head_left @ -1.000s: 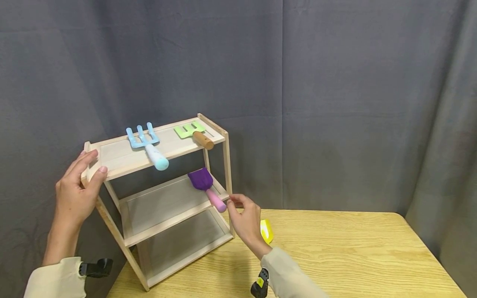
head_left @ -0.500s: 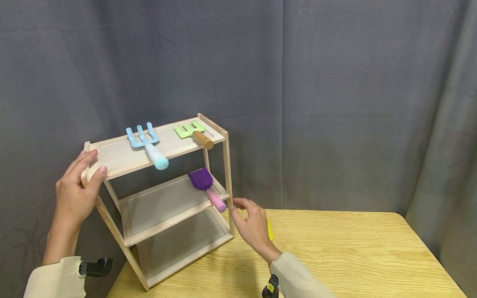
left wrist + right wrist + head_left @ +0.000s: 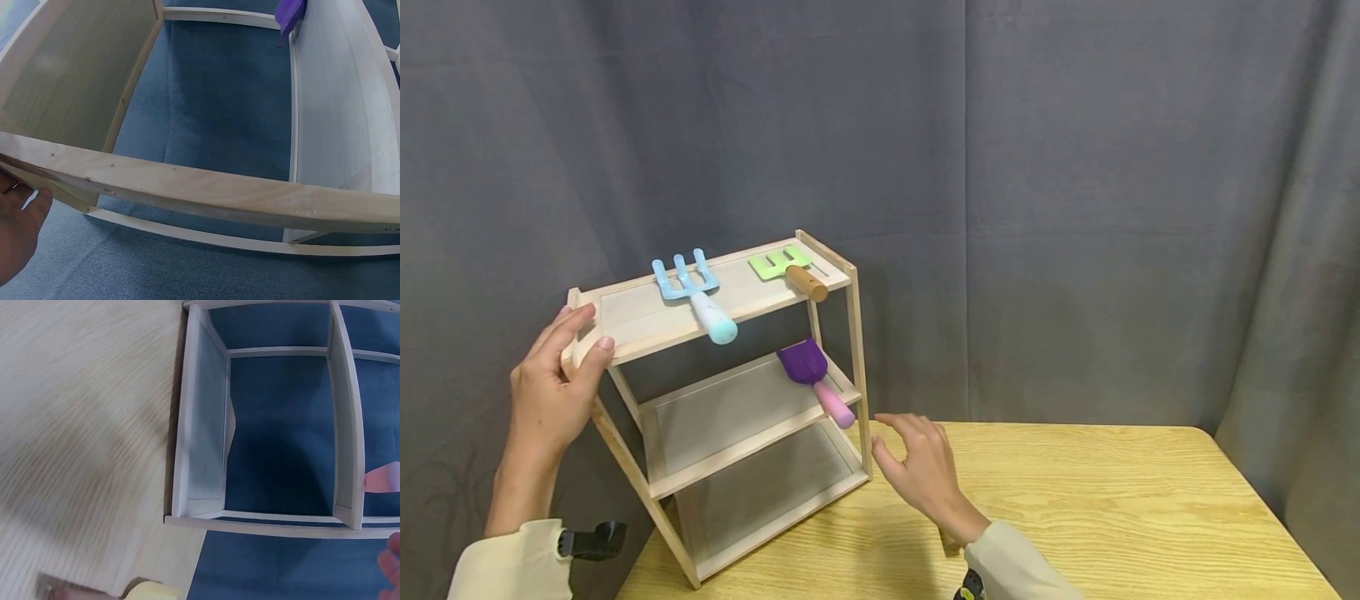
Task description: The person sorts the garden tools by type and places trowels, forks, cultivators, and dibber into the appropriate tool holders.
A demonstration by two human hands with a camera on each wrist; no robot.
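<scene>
A three-tier wooden shelf rack (image 3: 758,454) stands at the left of the table. My left hand (image 3: 553,375) holds its top left corner, thumb at the front edge. On the top tier lie a light blue hand rake (image 3: 691,292) and a green hand rake (image 3: 782,262) with a wooden handle. A purple toy shovel (image 3: 805,363) with a pink handle rests on the middle tier, its handle jutting over the front edge. My right hand (image 3: 921,467) hovers just right of the rack, fingers spread and holding nothing.
A yellow tool (image 3: 150,592) lies on the wooden table (image 3: 1112,508), in the head view mostly hidden behind the right forearm, with a bit of its brown handle (image 3: 950,546) showing. Grey curtains (image 3: 1075,208) hang behind and beside the table.
My right hand has let go of the rack's right side near the middle tier and moved right and slightly down, its fingers opening. The left hand has stayed on the top corner.
</scene>
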